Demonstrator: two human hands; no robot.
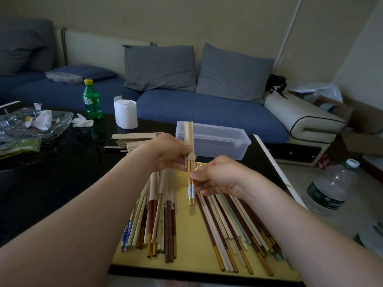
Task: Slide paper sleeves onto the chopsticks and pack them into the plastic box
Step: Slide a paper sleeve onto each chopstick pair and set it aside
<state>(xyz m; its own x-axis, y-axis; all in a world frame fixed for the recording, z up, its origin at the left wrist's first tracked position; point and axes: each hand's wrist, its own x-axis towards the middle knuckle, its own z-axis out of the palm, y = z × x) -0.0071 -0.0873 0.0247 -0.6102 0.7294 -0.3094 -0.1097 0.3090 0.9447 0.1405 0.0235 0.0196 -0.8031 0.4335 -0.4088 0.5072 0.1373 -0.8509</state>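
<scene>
The chopstick pair [191, 183] stands near upright above the yellow tray [186, 259], long axis running away from us, tips inside the paper sleeve [189, 139], gold ends toward us. We pinch the sleeve's lower end with the left hand [170, 154], fingers closed around it, to keep its mouth steady. The right hand [215, 177] closes thumb and fingers on the pair near the patterned band, aligning both sticks for pushing. Sleeved chopsticks [159, 204] lie at tray left, bare chopsticks [232, 222] at right. The plastic box [217, 141] sits open just beyond; spare sleeves [132, 139] lie beside it.
</scene>
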